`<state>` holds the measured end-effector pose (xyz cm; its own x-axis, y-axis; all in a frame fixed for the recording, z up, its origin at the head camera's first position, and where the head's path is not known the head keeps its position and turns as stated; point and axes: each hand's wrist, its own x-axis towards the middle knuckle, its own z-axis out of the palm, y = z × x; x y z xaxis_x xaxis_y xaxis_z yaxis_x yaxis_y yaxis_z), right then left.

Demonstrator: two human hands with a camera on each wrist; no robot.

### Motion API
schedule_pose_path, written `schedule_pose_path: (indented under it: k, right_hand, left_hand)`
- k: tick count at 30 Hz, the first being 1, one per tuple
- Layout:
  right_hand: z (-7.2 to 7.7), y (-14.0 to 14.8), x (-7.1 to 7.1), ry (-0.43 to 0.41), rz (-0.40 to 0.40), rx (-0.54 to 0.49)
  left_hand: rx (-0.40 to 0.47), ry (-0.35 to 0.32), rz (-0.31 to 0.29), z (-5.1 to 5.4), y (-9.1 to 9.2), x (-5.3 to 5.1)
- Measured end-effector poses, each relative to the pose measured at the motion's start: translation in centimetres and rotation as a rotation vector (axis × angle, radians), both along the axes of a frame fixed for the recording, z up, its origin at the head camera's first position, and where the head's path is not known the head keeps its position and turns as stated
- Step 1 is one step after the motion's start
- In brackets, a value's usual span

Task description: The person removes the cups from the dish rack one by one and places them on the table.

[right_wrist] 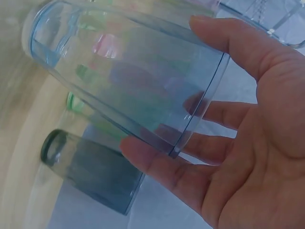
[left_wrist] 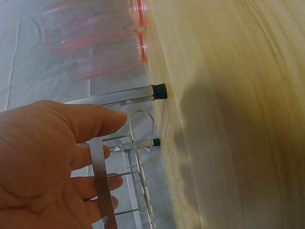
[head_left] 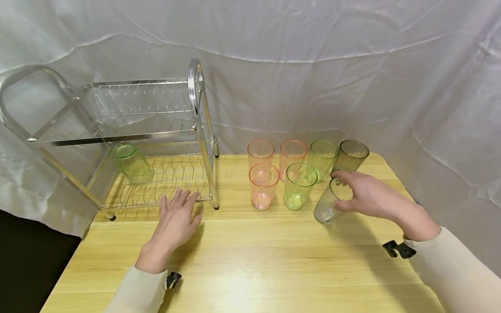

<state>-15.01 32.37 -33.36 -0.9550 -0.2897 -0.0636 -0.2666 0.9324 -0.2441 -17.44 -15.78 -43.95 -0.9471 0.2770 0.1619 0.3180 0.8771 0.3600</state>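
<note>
My right hand [head_left: 365, 195] grips a clear bluish glass [head_left: 325, 208] near its rim. In the right wrist view the thumb is on one side of this glass [right_wrist: 128, 71] and the fingers are on the other. The glass leans in the head view; whether its base touches the table I cannot tell. My left hand [head_left: 176, 224], fingers extended, is at the front edge of the metal dish rack [head_left: 207, 174]. In the left wrist view a flat metal bar [left_wrist: 101, 183] crosses the fingers. Nothing is held in that hand.
Beside the held glass stand a dark grey glass [head_left: 350, 156], two green glasses [head_left: 299, 187] and two pink glasses [head_left: 263, 187]. Another green glass [head_left: 133, 163] lies tilted on the rack's lower tier. A pale cloth [head_left: 293, 95] hangs behind the wooden table [head_left: 250, 261].
</note>
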Motion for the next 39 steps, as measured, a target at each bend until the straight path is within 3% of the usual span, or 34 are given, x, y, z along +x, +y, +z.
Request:
schedule_pose_path:
  k: [10, 17, 39]
  right_hand:
    - [-0.1, 0.5, -2.3, -0.007, -0.058, 0.077]
    - [-0.3, 0.4, -3.3, -0.016, -0.05, 0.079]
    - [-0.5, 0.7, -4.5, -0.056, -0.071, 0.094]
  left_hand:
    - [-0.018, 0.028, -0.019, -0.4, -0.2, 0.1]
    - [-0.043, 0.035, -0.032, -0.5, -0.5, 0.2]
    - [-0.034, 0.032, -0.041, -0.6, -0.5, 0.0]
